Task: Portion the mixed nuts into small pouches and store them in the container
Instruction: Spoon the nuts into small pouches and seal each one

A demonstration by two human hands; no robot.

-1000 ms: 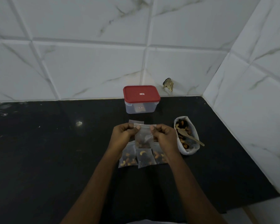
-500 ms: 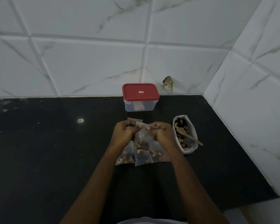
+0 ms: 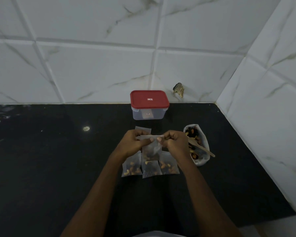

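At the far left the black desk (image 3: 41, 168) carries only a small bright glint (image 3: 86, 128), set well apart from everything else. Towards the middle, the left hand (image 3: 133, 144) has its fingers (image 3: 146, 141) curled and pinching the left end of the top strip of a small clear pouch (image 3: 151, 150). The pouch hangs upright above the desk with nuts gathered in its lower half. Just behind that hand, a flat pouch (image 3: 143, 130) lies on the desk, seemingly empty, though the hand covers most of it. Below the held pouch, three filled pouches lie side by side on the desk: a left one (image 3: 132, 166), a middle one (image 3: 149, 169) and a right one (image 3: 168, 166), their edges touching or slightly overlapping. Farther back, against the tiled wall (image 3: 92, 65), stands the clear container (image 3: 149, 114) with its red lid (image 3: 149, 100) on. The right hand (image 3: 176, 144) pinches the right end of the same top strip between its fingers (image 3: 162, 140), so both hands hold the pouch at its mouth. Just beside the right hand sits the open white bag of mixed nuts (image 3: 201, 159), with a wooden spoon (image 3: 203, 149) resting in it, handle pointing out to the right. A chipped spot (image 3: 179, 89) marks the wall near the corner.
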